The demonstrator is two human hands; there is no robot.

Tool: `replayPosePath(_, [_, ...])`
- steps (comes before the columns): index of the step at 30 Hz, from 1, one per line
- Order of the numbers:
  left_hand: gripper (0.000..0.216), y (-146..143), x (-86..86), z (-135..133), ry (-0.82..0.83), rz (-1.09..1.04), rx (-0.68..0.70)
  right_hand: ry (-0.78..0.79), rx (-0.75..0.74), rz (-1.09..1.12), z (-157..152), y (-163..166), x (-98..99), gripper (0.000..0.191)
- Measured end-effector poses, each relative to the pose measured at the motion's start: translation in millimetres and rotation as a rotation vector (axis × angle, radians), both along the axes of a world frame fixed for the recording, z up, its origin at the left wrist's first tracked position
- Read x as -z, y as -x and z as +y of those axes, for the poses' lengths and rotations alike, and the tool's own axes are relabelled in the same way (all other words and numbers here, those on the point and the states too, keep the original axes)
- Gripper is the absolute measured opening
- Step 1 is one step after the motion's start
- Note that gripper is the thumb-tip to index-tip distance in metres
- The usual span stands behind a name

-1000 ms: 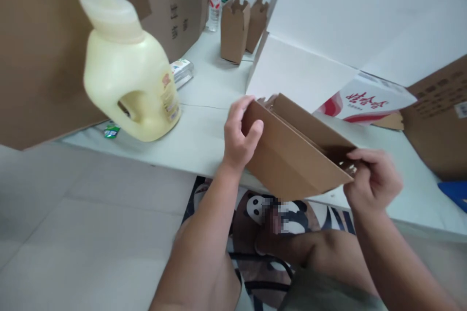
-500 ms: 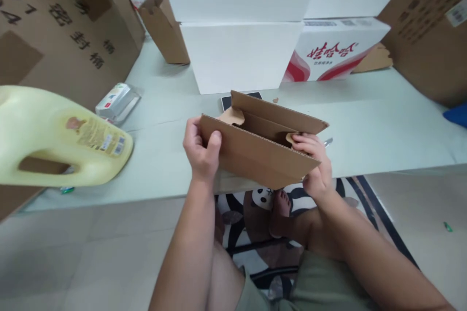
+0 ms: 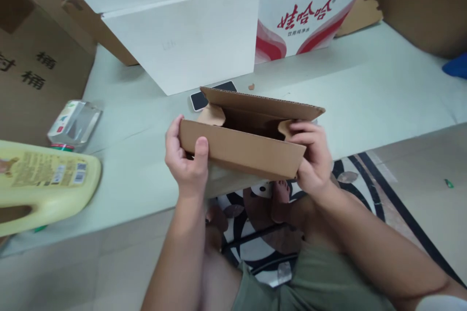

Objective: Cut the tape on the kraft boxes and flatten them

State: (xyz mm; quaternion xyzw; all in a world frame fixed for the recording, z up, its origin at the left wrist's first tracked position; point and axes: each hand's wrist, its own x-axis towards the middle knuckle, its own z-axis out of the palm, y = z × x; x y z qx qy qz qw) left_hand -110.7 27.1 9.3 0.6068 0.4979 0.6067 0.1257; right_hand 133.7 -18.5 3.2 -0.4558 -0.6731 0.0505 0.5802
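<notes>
Between my two hands is a small brown cardboard box (image 3: 242, 148), its top open and its flaps standing up. My left hand (image 3: 188, 158) grips its left end, with the thumb on the near wall and the fingers behind the end. At the other end my right hand (image 3: 314, 155) holds on, its fingers over the small right flap (image 3: 285, 129) and its thumb low at the near corner. The small left flap (image 3: 214, 115) leans inward. Inside, the box is dark and its bottom is hidden. It is held above the table's front edge.
Behind the box, a phone-like dark slab (image 3: 199, 101) lies on the pale green table (image 3: 368, 92). White cartons (image 3: 189, 39) and a red-and-white carton (image 3: 302, 19) stand farther back. To the left are a yellow jug (image 3: 54, 180) and a clear plastic container (image 3: 78, 121).
The view has shifted and turned, so the cartons appear farther left. The cardboard box has tipped, and its opening looks wider. Both hands keep hold of its ends.
</notes>
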Motion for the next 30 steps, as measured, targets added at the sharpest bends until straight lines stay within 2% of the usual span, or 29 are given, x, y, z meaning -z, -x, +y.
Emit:
replayPosePath(4, [0.058, -9.1, 6.5, -4.5, 0.001, 0.069, 0.058, -0.026, 0.236, 0.167, 2.6, -8.5, 3.4, 0.045])
replayPosePath(7, [0.053, -11.7, 6.0, -5.2, -0.052, 0.132, 0.048, 0.071, 0.168, 0.219, 4.4, -10.2, 6.3, 0.057])
replayPosePath(10, [0.049, -11.1, 2.8, -3.7, -0.093, 0.178, 0.027, 0.099, 0.038, 0.243, 3.5, -9.8, 8.2, 0.051])
replayPosePath(13, [0.05, -9.2, 0.6, -1.8, -0.099, 0.198, 0.027, 0.041, -0.038, 0.308, 1.1, -9.2, 7.0, 0.036])
replayPosePath(18, [0.036, -7.9, -0.4, -0.7, -0.07, 0.202, 0.066, 0.1, 0.012, 0.305, -1.3, -9.4, 0.5, 0.029])
replayPosePath(22, [0.029, -11.8, -3.3, 0.4, -0.013, 0.211, 0.037, 0.121, 0.043, 0.316, -0.8, -9.4, -3.3, 0.025])
replayPosePath(27, [0.026, -11.7, -8.9, 5.7, -0.015, 0.191, 0.036, 0.133, 0.03, 0.273, 0.1, -11.1, 2.2, 0.036])
replayPosePath(30, [0.026, -2.4, -10.2, 11.2, 0.041, 0.05, 0.013, 0.163, 0.07, 0.305, 3.9, -13.4, 12.0, 0.05])
